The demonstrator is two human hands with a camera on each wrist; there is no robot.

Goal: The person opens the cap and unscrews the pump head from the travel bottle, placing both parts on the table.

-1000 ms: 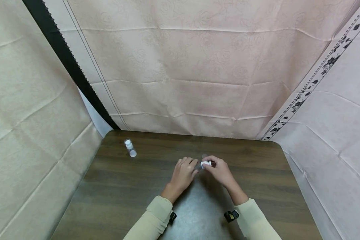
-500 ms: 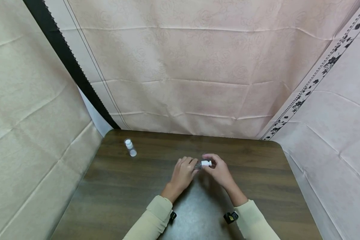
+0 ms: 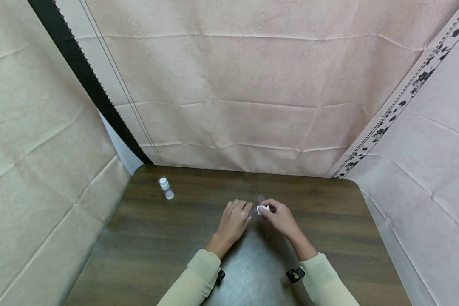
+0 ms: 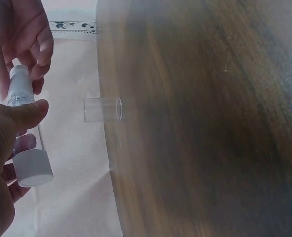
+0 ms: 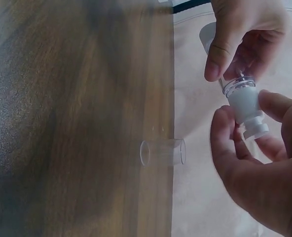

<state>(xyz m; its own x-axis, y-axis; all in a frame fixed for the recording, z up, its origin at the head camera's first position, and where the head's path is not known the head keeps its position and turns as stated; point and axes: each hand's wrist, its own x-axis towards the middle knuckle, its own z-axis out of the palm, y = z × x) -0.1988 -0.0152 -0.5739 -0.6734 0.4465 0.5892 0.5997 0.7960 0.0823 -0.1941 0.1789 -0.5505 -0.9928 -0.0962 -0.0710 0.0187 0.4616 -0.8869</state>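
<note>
Over the table's middle, both hands meet at a small clear pump bottle lying sideways. My left hand (image 3: pixel 233 222) grips its clear body, thumb along one side; the white base (image 4: pixel 33 169) sticks out past the fingers in the left wrist view. The thumb and fingers of my right hand (image 3: pixel 282 217) hold the white pump top (image 5: pixel 245 104), which sits at the bottle's clear neck. A clear cylindrical cap (image 4: pixel 101 109) lies on its side on the table just beyond the hands. Left fingers hide much of the bottle's body.
A second small bottle (image 3: pixel 164 185) with a white top stands at the table's far left. The wooden table (image 3: pixel 145 238) ends at a cloth backdrop (image 3: pixel 233 106), with cloth hanging on both sides too.
Half a second ago the right thumb and fingers were spread wider round the white top; now they have closed on it again. The left hand has kept its place.
</note>
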